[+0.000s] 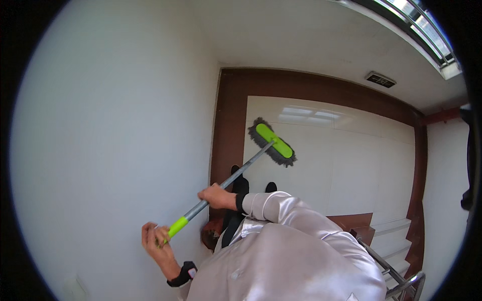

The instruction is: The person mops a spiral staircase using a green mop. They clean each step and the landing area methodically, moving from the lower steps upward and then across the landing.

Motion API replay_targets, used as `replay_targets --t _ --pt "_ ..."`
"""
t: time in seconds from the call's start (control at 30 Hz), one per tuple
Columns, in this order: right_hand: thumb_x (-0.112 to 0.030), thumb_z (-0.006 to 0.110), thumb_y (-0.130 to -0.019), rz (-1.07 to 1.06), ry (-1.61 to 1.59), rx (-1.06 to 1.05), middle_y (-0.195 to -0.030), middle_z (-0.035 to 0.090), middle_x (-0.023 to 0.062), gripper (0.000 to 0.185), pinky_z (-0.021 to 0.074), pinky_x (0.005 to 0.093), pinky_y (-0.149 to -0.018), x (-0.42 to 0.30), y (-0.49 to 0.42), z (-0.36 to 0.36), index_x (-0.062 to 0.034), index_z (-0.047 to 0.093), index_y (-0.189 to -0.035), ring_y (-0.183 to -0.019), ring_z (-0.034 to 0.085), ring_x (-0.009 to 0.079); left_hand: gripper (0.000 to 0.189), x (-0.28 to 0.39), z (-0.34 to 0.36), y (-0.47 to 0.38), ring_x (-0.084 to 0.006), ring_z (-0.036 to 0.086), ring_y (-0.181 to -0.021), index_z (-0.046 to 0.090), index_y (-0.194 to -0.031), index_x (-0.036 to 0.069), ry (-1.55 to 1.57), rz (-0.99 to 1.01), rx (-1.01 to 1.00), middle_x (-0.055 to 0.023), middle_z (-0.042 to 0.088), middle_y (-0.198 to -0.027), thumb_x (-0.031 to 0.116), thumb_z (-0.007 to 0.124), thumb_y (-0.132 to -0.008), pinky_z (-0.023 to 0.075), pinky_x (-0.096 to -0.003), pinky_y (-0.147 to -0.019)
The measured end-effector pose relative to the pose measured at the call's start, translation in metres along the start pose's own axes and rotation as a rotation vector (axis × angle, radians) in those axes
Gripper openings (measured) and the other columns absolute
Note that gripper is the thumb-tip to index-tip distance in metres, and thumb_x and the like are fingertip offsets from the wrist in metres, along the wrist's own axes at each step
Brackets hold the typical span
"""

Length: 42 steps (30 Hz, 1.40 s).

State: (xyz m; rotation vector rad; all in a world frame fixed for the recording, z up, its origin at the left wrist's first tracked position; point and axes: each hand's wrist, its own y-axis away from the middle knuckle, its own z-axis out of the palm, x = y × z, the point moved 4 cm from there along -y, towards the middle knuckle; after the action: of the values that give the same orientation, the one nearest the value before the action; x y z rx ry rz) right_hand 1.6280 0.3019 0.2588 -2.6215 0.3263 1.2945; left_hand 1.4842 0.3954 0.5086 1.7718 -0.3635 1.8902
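A mop with a grey pole runs diagonally from lower left to the middle of the view. Its flat lime-green head has a grey shaggy fringe around it. Whether the head touches the floor or hangs above it, I cannot tell. My left hand holds the green grip at the pole's near end, fingers curled around its tip. Farther along, my right hand grasps the grey pole, back of the hand upward. Black bands circle both wrists.
White wall rises close on the left. Pale floor tiles have a brown border. Stairs and a metal handrail are at lower right. A reddish object stands by the wall, near my legs. An exit sign hangs low on the far wall.
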Motion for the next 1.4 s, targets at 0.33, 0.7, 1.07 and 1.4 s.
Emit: replay_targets --t 0.33,0.7,1.07,1.4 --pt "-0.009 0.067 -0.080 -0.113 -0.134 -0.300 -0.084 0.068 0.0182 0.017 0.0533 0.0532 -0.070 -0.093 -0.035 0.019 -0.0071 0.062 -0.096 -0.083 0.068 0.0422 0.016 0.057 -0.046 0.047 -0.0074 0.021 -0.038 0.053 -0.097 0.002 -0.059 0.240 0.251 0.0042 0.023 -0.046 0.015 0.045 -0.104 0.0320 -0.0259 -0.050" --pt "-0.010 0.069 -0.077 0.120 0.185 -0.050 -0.079 0.068 0.0117 0.017 0.0459 0.0498 -0.077 0.016 0.004 -0.042 -0.0111 0.061 -0.092 -0.083 0.069 0.0353 0.015 -0.026 0.026 0.010 -0.0090 0.028 -0.041 0.057 -0.097 0.001 0.049 0.081 -0.035 0.0034 0.027 -0.048 0.011 0.048 -0.103 0.0387 -0.0296 -0.058" --pt "-0.011 0.071 -0.076 0.177 0.078 0.042 -0.074 0.067 0.0085 0.020 0.0444 0.0478 -0.074 0.019 0.024 -0.080 -0.0133 0.058 -0.092 -0.079 0.068 0.0345 0.014 0.008 0.080 -0.007 -0.0084 0.026 -0.038 0.058 -0.095 0.003 0.052 0.106 -0.194 0.0037 0.027 -0.047 0.012 0.050 -0.103 0.0355 -0.0289 -0.055" --pt "-0.011 0.072 -0.075 0.340 0.179 0.327 -0.078 0.068 0.0087 0.021 0.0446 0.0483 -0.077 0.028 0.120 -0.200 -0.0133 0.058 -0.091 -0.084 0.068 0.0336 0.015 0.040 0.215 0.051 -0.0082 0.032 -0.043 0.059 -0.097 -0.001 -0.035 0.036 -0.421 0.0048 0.029 -0.049 0.010 0.052 -0.103 0.0398 -0.0294 -0.059"
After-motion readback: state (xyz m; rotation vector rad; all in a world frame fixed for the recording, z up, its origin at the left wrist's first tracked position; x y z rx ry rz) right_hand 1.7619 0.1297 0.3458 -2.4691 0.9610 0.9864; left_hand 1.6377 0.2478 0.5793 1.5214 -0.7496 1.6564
